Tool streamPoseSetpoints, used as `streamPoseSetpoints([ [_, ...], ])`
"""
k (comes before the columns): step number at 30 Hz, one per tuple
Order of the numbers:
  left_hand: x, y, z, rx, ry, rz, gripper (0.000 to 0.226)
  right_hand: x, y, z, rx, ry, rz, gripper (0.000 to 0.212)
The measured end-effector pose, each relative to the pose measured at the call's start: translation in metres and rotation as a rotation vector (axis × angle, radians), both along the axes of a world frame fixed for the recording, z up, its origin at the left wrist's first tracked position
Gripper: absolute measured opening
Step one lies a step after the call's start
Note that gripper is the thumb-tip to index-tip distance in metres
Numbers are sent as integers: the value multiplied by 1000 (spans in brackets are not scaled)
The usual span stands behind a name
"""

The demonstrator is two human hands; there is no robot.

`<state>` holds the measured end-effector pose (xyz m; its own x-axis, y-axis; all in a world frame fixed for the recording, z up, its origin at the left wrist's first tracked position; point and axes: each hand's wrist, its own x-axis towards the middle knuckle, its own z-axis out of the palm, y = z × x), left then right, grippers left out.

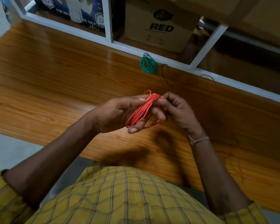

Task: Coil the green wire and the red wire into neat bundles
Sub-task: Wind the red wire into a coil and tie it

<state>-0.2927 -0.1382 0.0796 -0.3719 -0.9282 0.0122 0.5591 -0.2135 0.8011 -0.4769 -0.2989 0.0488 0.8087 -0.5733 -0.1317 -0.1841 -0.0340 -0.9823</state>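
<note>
from the head view, a person stands at a wooden table [55, 75] and holds both hands above it, close together. the left hand [120, 112] has the red wire [142, 110] looped in many turns around its spread fingers, thumb at the near end and the other fingers reaching toward the far end, so the hand is closed around the bundle from inside the loops. the right hand [178, 109] meets it at the far end of the loops, its fingertips [166, 96] pinched on the red strands there. the red bundle hangs in the air between the two hands, not touching the table.

the green wire [148, 65] lies already coiled in a small bundle on the far side of the table, just against the white frame [205, 46] of the shelving behind it, well apart from the hands. a thin dark wire [164, 75] trails on the table beside the green coil, and a short bit of another red strand [208, 76] shows near the frame to the right.

behind the frame sits a cardboard box [162, 29] printed with "red", and to its left a blue printed box [68, 8]. the person wears a yellow checked shirt [128, 199] and a thin band [199, 140] on the right wrist.
</note>
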Motion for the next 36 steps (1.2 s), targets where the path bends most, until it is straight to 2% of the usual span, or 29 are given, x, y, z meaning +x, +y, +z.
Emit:
streamPoseSetpoints([
  [4, 4, -2, 1, 43, 158, 162, 57, 2, 40, -24, 26, 137, 26, 31],
  [7, 12, -7, 4, 72, 167, 300, 54, -2, 65, -25, -76, 346, 213, 30],
  [9, 17, -11, 4, 96, 121, 392, 51, -7, 79, -15, -82, 405, 337, 21],
  [11, 19, -14, 4, 122, -29, 466, 48, -11, 88, 1, -49, 414, 420, 15],
  [14, 14, -17, -4, 165, -423, 549, 48, -13, 86, 31, -72, 407, 496, 17],
  [16, 10, -17, -14, 152, -665, 535, 53, -15, 77, 52, -107, 387, 550, 16],
  [18, 9, -14, -21, 149, -762, 504, 48, -16, 64, 72, -105, 312, 556, 16],
  [21, 5, -9, -25, 158, -801, 424, 41, -16, 35, 88, -93, 185, 430, 14],
  [23, -1, -5, -23, 168, -729, 343, 40, -14, 13, 92, -124, 126, 328, 18],
  [26, -10, 0, -21, 199, -466, 269, 48, -5, -15, 86, -261, 92, 193, 22],
  [29, -12, 4, -20, 140, -216, 229, 53, 12, -25, 52, -319, 88, 58, 22],
  [33, -7, 4, -18, 105, 14, 241, 57, 22, -10, -5, -217, 125, -30, 27],
  [36, -3, 4, -13, 100, 176, 290, 58, 19, 23, -24, 18, 169, -44, 30],
])
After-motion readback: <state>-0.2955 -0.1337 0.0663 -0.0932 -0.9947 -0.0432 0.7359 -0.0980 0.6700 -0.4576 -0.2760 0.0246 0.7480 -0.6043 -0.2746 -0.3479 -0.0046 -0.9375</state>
